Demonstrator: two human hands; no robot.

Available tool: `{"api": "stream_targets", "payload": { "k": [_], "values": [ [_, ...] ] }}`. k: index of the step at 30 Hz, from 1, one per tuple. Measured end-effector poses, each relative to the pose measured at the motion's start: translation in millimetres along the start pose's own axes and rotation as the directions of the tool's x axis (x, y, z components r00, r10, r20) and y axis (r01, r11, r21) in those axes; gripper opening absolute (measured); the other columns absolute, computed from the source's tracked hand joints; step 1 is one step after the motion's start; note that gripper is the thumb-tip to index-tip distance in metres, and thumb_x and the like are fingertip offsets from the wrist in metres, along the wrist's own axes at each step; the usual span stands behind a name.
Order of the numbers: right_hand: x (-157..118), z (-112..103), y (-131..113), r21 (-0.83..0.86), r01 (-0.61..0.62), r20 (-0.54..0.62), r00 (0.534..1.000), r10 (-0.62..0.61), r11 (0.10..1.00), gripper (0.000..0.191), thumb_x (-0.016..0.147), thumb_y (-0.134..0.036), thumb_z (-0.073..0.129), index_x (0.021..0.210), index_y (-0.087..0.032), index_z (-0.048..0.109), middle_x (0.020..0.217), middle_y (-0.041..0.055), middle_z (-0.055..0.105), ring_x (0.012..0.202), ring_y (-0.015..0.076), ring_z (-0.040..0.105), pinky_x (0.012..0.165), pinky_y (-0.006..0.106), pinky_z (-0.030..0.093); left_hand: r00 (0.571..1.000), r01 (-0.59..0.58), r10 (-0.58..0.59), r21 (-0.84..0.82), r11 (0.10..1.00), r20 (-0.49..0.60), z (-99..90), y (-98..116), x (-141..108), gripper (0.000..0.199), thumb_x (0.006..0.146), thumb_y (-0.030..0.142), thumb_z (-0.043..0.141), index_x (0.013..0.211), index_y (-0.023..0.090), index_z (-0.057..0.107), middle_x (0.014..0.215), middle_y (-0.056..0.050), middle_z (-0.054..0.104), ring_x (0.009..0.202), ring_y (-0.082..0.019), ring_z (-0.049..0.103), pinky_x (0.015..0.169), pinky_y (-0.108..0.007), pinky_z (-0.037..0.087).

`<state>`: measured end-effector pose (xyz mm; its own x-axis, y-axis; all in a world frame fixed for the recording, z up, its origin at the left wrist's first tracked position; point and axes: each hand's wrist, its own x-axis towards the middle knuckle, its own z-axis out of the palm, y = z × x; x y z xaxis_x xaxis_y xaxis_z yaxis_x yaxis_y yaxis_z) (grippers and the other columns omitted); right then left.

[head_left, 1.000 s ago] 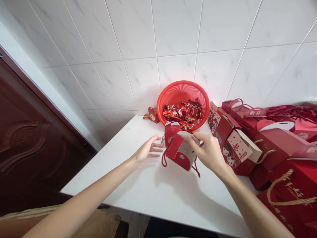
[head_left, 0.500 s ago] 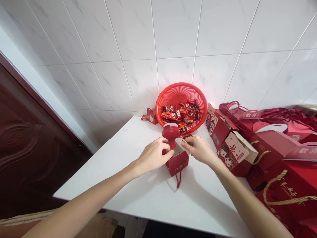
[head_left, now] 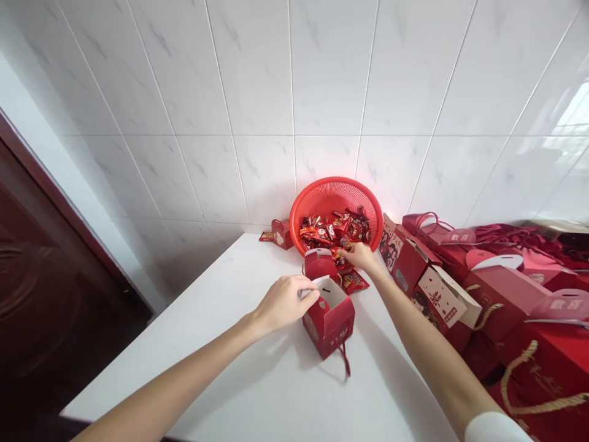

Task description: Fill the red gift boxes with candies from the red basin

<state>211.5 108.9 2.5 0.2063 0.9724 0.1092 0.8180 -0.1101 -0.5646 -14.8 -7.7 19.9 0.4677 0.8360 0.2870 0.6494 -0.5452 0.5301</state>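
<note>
An open-topped red gift box (head_left: 329,325) stands on the white table, its pale inside showing and a dark red cord hanging from its front. My left hand (head_left: 288,302) pinches the box's upper left edge. Beyond the box, my right hand (head_left: 361,255) reaches to the front rim of a red basket (head_left: 338,187) holding many red-wrapped candies (head_left: 343,227). Its fingertips are pressed together at the candies, and what they hold is too small to make out. A red candy packet (head_left: 354,282) lies between box and basket, beside another small red box (head_left: 321,264).
Red gift boxes (head_left: 515,288) with cord and rope handles crowd the right side. A small red box (head_left: 281,234) sits left of the basket on the white table (head_left: 221,307). A tiled wall rises behind; a dark door (head_left: 46,294) is at left.
My right hand has left the box's flap and moved forward to the basket's candies. My left hand has stayed at the box. The view has tilted up slightly.
</note>
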Motion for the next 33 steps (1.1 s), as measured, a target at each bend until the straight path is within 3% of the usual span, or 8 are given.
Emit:
{"api": "stream_targets", "payload": {
  "k": [4,8,12,15,22,27,30,33],
  "values": [
    [11.5,18.2,1.4,-0.031,0.046,0.032,0.998,-0.045,0.998,0.036,0.070,-0.038,0.077,0.063,-0.021,0.047,0.063,0.0015,0.057,0.067,0.0182,0.058,0.054,0.025,0.031,0.999,-0.022,0.017,-0.107,0.994,-0.048,-0.4,-8.5,-4.5,0.028,0.090,0.034,0.053,0.100,0.023,0.077,0.104,-0.006,0.073,0.090,-0.023,0.069,0.085,-0.035,0.054],
    [13.4,3.2,9.0,0.174,0.112,-0.065,0.993,-0.102,0.978,0.030,0.073,-0.032,0.071,0.063,-0.021,0.046,0.063,0.0002,0.057,0.066,0.0163,0.056,0.057,0.025,0.035,0.998,-0.016,0.006,-0.172,0.985,-0.057,0.7,-14.5,-8.0,0.027,0.089,0.034,0.055,0.103,0.024,0.077,0.107,-0.006,0.072,0.096,-0.024,0.069,0.089,-0.036,0.054],
    [1.7,-31.3,8.1,0.637,0.242,-0.095,0.967,-0.237,0.732,0.036,0.061,-0.036,0.079,0.072,-0.020,0.050,0.075,0.0009,0.066,0.072,0.0169,0.061,0.067,0.028,0.046,0.999,0.019,-0.027,-0.226,0.974,-0.032,4.6,-19.6,-4.8,0.030,0.091,0.037,0.053,0.101,0.023,0.077,0.108,-0.006,0.072,0.097,-0.024,0.069,0.086,-0.035,0.055],
    [-16.9,-50.8,-1.0,0.789,0.251,-0.045,0.934,-0.355,0.561,0.041,0.057,-0.035,0.084,0.074,-0.020,0.049,0.080,0.0011,0.068,0.074,0.0159,0.063,0.070,0.028,0.049,0.999,0.037,-0.043,-0.240,0.970,-0.017,5.5,-21.7,-3.8,0.027,0.090,0.037,0.055,0.093,0.022,0.077,0.109,-0.007,0.071,0.101,-0.024,0.068,0.089,-0.035,0.053],
    [-76.4,-57.4,-41.1,0.768,0.376,0.146,0.685,-0.714,0.519,0.037,0.068,-0.028,0.083,0.095,-0.020,0.059,0.097,0.0038,0.067,0.084,0.0175,0.066,0.071,0.030,0.055,0.990,0.036,-0.106,-0.565,0.824,-0.092,-9.3,-3.9,-5.2,0.038,0.083,0.042,0.070,0.114,0.020,0.063,0.116,-0.007,0.069,0.109,-0.024,0.064,0.098,-0.037,0.050],
    [-79.8,-64.9,-39.6,0.753,0.432,0.211,0.555,-0.804,0.496,0.054,0.067,-0.028,0.084,0.115,-0.022,0.060,0.121,0.0071,0.063,0.102,0.0205,0.065,0.081,0.032,0.056,0.991,0.036,-0.113,-0.654,0.756,-0.076,-11.7,5.6,-8.6,0.028,0.088,0.042,0.067,0.099,0.016,0.067,0.099,-0.007,0.072,0.097,-0.022,0.067,0.087,-0.033,0.054],
    [-54.2,-70.1,-14.1,0.710,0.390,0.249,0.640,-0.727,0.586,0.039,0.076,-0.038,0.076,0.107,-0.019,0.063,0.111,0.0079,0.067,0.094,0.0191,0.066,0.075,0.031,0.055,0.988,0.061,-0.141,-0.665,0.745,-0.067,-7.9,4.1,-9.8,0.031,0.090,0.043,0.065,0.103,0.015,0.068,0.098,-0.007,0.072,0.096,-0.022,0.067,0.086,-0.033,0.054],
    [-27.6,-60.8,14.4,0.373,0.371,0.379,0.776,-0.505,0.851,0.024,0.078,-0.038,0.072,0.086,-0.016,0.066,0.089,0.0065,0.069,0.081,0.0184,0.065,0.069,0.029,0.051,0.983,0.086,-0.173,-0.683,0.725,-0.060,-5.3,1.4,-8.1,0.036,0.090,0.045,0.066,0.107,0.014,0.068,0.100,-0.007,0.072,0.098,-0.023,0.067,0.086,-0.034,0.055]
  ]
}}
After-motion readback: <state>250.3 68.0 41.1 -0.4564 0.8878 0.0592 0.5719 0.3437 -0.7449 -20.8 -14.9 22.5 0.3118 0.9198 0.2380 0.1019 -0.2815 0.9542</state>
